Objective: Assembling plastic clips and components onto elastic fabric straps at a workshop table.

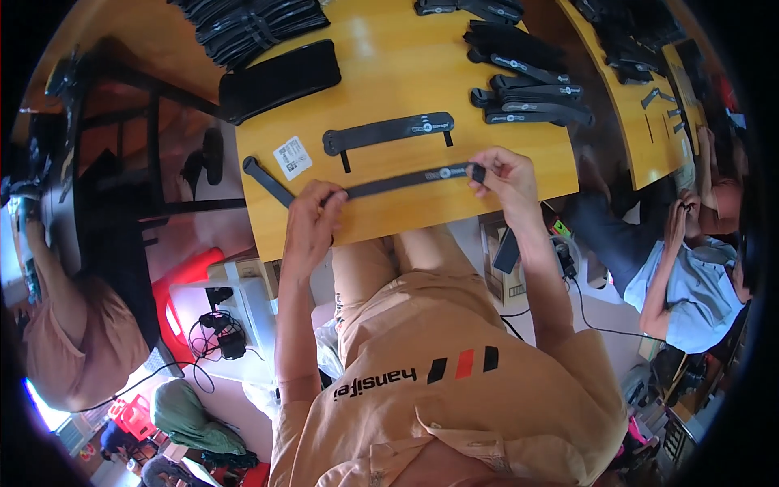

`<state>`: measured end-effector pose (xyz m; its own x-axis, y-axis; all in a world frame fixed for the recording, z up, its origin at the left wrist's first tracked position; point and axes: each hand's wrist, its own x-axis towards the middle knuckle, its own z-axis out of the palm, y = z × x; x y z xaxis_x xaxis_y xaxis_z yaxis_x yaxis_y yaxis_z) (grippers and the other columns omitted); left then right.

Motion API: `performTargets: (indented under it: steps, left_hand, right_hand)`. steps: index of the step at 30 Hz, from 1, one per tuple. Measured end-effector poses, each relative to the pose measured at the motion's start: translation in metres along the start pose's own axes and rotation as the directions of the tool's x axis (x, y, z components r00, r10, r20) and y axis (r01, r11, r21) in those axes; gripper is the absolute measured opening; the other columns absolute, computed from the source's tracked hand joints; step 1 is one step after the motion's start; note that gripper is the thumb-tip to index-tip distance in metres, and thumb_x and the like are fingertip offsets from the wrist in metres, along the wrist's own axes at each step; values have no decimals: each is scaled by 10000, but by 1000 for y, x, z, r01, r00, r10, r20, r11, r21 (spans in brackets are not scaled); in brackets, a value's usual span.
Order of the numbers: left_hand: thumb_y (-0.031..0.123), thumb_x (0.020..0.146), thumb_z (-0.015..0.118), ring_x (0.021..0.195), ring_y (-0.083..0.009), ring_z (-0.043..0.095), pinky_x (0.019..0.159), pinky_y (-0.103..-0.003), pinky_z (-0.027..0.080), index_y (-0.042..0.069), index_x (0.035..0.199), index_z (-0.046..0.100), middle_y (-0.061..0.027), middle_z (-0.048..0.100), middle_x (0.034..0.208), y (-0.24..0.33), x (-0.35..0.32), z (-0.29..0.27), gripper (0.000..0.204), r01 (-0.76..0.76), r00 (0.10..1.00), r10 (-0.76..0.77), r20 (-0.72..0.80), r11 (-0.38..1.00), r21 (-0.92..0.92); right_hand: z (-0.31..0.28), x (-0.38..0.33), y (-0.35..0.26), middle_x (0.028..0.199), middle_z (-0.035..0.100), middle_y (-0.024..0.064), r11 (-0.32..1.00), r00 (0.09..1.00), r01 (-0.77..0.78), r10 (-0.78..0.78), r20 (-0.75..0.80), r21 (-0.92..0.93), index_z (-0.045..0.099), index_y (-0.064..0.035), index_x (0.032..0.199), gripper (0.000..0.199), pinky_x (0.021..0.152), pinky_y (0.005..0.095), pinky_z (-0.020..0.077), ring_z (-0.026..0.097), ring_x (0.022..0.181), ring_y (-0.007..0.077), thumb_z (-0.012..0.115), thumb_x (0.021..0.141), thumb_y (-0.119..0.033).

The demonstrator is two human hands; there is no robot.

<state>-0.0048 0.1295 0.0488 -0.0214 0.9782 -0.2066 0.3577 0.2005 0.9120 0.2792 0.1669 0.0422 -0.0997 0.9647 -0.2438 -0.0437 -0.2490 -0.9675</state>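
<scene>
A long black strap [398, 183] with a pale print is stretched taut between my hands, just above the table's near edge. My left hand [312, 215] pinches it at one side, and its loose tail [268, 180] runs out past that hand to a rounded end. My right hand [505, 177] has its fingers closed on the other end, where a small dark part shows between them. Beyond, a second black strap [381, 135] lies flat with a rounded end at the left. Two short black strips stick out below it. A white label sheet [292, 157] lies nearby.
Folded black straps [531, 104] are piled at the table's right, with more behind. A flat black stack [280, 81] and a black bundle [243, 32] stand at the far left of the yellow table [389, 65]. Other people sit at both sides; cables hang below.
</scene>
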Motion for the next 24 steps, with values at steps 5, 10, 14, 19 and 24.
performTargets:
  steps: [5, 10, 14, 19, 24]
  left_hand:
    - [113, 838, 587, 560, -89, 498, 516, -224, 429, -23, 898, 586, -45, 558, 670, -8, 36, 10, 148, 83, 985, -91, -148, 995, -61]
    - [101, 843, 578, 564, -90, 496, 531, -228, 413, -33, 915, 590, -47, 554, 664, -26, 60, 8, 153, 66, 978, -73, -198, 997, -41]
    - [111, 834, 596, 592, -99, 508, 568, -232, 413, -36, 907, 605, -58, 577, 691, -26, 69, 9, 165, 103, 971, -99, -220, 995, 8]
    - [110, 812, 626, 623, -98, 530, 601, -228, 433, -39, 894, 617, -57, 609, 725, -35, 74, 14, 171, 112, 961, -95, -261, 992, 52]
    - [98, 798, 643, 644, -95, 542, 621, -220, 447, -30, 897, 621, -53, 619, 733, -39, 77, 16, 164, 114, 960, -102, -259, 993, 31]
  right_hand:
    - [5, 33, 18, 699, 590, -1, 998, 998, 10, -14, -64, -65, 632, -9, 871, 77, 481, 163, 384, 511, 592, 33, 610, 801, -33]
    - [10, 54, 24, 731, 599, -8, 990, 992, 67, -79, -98, -126, 645, 10, 898, 127, 535, 157, 376, 500, 627, 25, 579, 791, 30]
    - [8, 72, 40, 769, 621, 18, 982, 982, 155, -165, -91, -111, 650, 29, 893, 266, 583, 176, 408, 516, 647, 47, 489, 715, 144]
    - [5, 77, 48, 756, 625, 29, 959, 972, 174, -203, -117, -223, 658, 21, 888, 252, 569, 185, 406, 517, 631, 54, 503, 719, 124]
    - [4, 75, 47, 764, 627, 45, 945, 977, 96, -150, -153, -311, 667, 17, 883, 252, 558, 195, 417, 533, 634, 60, 509, 713, 115]
